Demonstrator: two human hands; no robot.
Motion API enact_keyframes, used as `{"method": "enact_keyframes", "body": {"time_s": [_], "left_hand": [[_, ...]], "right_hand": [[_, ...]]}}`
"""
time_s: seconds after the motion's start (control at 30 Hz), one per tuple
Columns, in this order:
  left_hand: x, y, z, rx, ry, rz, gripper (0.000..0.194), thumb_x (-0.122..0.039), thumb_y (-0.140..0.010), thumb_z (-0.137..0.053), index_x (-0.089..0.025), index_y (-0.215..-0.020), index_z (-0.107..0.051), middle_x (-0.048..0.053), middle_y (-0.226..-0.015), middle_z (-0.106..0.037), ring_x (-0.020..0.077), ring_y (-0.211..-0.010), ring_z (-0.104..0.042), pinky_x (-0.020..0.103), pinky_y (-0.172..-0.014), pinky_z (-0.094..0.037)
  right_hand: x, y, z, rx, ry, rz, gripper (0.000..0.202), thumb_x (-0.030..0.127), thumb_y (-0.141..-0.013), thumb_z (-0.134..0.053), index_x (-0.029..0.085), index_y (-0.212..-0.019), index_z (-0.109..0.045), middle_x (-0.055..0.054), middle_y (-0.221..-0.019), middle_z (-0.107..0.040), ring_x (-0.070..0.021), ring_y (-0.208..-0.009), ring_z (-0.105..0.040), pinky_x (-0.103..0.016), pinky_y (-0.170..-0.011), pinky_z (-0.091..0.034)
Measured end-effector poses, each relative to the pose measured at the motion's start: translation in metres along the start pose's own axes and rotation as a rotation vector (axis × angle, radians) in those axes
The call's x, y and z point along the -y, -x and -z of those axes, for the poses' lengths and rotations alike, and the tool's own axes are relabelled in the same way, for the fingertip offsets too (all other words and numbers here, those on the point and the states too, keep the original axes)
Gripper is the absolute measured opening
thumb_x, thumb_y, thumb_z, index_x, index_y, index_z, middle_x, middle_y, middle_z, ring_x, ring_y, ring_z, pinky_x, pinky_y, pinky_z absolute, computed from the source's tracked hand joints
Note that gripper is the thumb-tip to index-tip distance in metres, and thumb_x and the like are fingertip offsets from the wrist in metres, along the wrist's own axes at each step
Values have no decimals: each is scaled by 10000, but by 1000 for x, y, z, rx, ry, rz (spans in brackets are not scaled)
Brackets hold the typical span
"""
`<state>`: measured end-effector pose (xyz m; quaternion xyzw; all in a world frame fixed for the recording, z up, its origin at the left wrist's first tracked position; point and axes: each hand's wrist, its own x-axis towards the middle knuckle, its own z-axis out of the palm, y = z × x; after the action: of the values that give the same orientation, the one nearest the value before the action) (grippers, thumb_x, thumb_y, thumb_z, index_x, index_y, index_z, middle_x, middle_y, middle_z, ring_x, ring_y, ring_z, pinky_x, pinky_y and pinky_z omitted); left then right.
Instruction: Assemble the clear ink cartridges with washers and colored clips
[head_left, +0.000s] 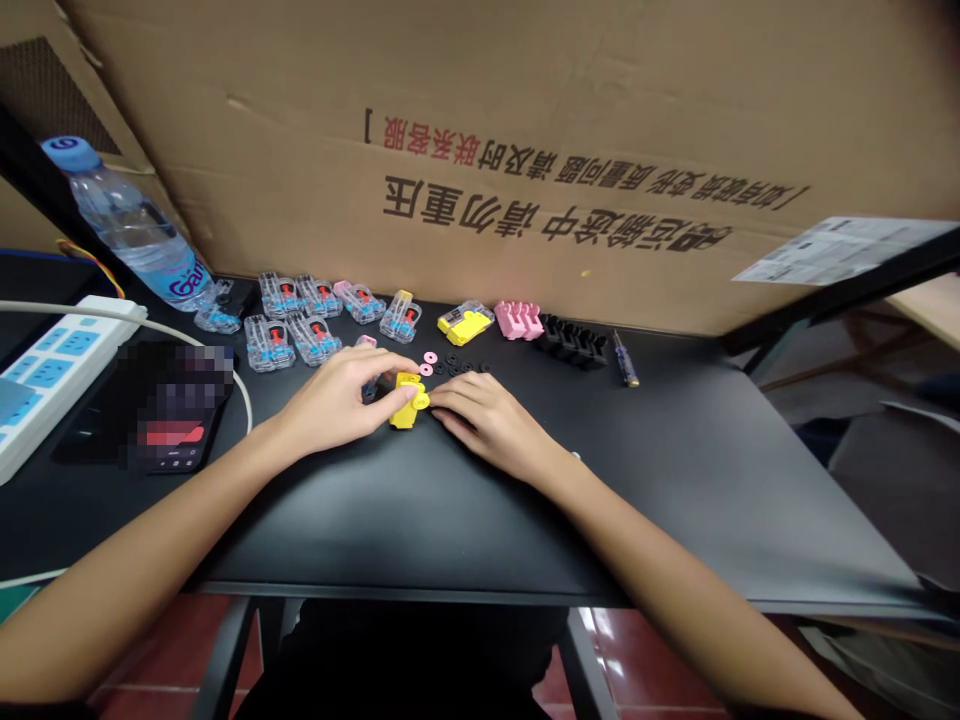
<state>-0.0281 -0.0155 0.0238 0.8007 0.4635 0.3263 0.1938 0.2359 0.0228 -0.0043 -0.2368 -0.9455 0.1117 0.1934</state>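
Observation:
My left hand (352,393) grips a small yellow plastic housing (403,414) between thumb and fingers, just above the black table. At the housing's right side sits a yellow round disc (421,399). My right hand (487,415) has its fingers drawn together at the disc's edge, pinching it from the right; the exact contact is hard to make out. Just beyond the hands lie two pink rings (429,358) and several black rings (454,366). Partly behind my left hand is another clear piece with a pink part (366,342).
Several clear plastic assemblies (315,338) stand along the back left. Toward the right are a yellow-and-clear assembly (466,322), pink housings (519,320), black housings (574,342) and a screwdriver (624,360). A bottle (139,230), power strip (64,360) and phone (184,410) occupy the left; cardboard (480,120) rises behind.

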Motion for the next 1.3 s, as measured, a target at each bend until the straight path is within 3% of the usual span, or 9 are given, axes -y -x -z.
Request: {"method": "enact_keyframes", "body": {"time_s": [0.1, 0.2, 0.4, 0.53, 0.63, 0.97, 1.1, 1.2, 1.3], "left_hand": [[-1, 1, -2, -27, 62, -179, 251, -301, -1055, -668, -194, -1265, -754, 64, -1110, -805, 179, -901, -722, 343, -903, -538], [-1, 3, -3, 60, -11, -349, 210, -278, -1062, -689, -193, -1245, -749, 73, -1174, -801, 197, -1008, -727, 356, -946, -509], [0, 5, -8, 294, -46, -415, 296, -451, -1013, -762, -204, -1178, -767, 65, -1171, -813, 214, -1020, -736, 356, -937, -497], [-3, 4, -7, 201, -78, -396, 191, -340, -1092, -654, -208, -1135, -785, 59, -1133, -810, 191, -993, -724, 350, -938, -503], [-5, 3, -6, 136, -136, -384, 222, -373, -1074, -679, -198, -1168, -778, 87, -1200, -788, 231, -1092, -695, 389, -987, -513], [2, 5, -16, 117, -203, -401, 189, -312, -1095, -640, -218, -1101, -804, 60, -1113, -787, 213, -1019, -744, 346, -873, -576], [1, 9, -19, 146, -189, -338, 198, -312, -1092, -645, -235, -1170, -811, 53, -1172, -775, 153, -843, -747, 285, -749, -574], [1, 11, -22, 132, -195, -334, 204, -308, -1092, -644, -252, -1176, -821, 42, -1185, -783, 142, -812, -753, 267, -702, -568], [3, 12, -24, 128, -186, -334, 208, -313, -1091, -646, -254, -1172, -828, 40, -1176, -793, 142, -809, -764, 260, -688, -572]], "right_hand": [[-3, 3, 5, -2, -11, 10, 248, 226, -1130, -510, 194, -1216, -741, -129, -1121, -794, -270, -1025, -727, -444, -911, -574], [-7, 5, 9, -12, -50, 24, 228, 223, -1131, -514, 195, -1206, -728, -125, -1097, -785, -261, -1006, -726, -429, -904, -582], [-10, 9, 13, -4, -99, 6, 220, 223, -1126, -524, 191, -1207, -726, -128, -1098, -765, -273, -1035, -728, -432, -907, -612], [-6, 11, 16, 31, -104, -9, 235, 242, -1126, -531, 169, -1212, -737, -139, -1115, -745, -280, -1057, -737, -437, -926, -618], [-2, 11, 18, 51, -116, -50, 243, 273, -1130, -538, 164, -1200, -744, -148, -1175, -720, -255, -1016, -746, -410, -918, -628], [4, 12, 16, 158, 116, -30, 263, 168, -1111, -482, 136, -1102, -743, -153, -1042, -737, -275, -960, -703, -411, -837, -607], [1, 10, 18, 11, -110, -103, 227, 235, -1108, -543, 171, -1068, -758, -115, -991, -756, -240, -900, -716, -381, -826, -590], [2, 7, 20, -178, -424, -308, 186, 347, -1056, -668, 202, -1016, -777, -76, -963, -774, -203, -826, -719, -337, -759, -584], [5, 5, 20, -176, -650, -460, 226, 426, -980, -753, 205, -972, -801, -67, -955, -771, -189, -779, -701, -316, -692, -570]]}}
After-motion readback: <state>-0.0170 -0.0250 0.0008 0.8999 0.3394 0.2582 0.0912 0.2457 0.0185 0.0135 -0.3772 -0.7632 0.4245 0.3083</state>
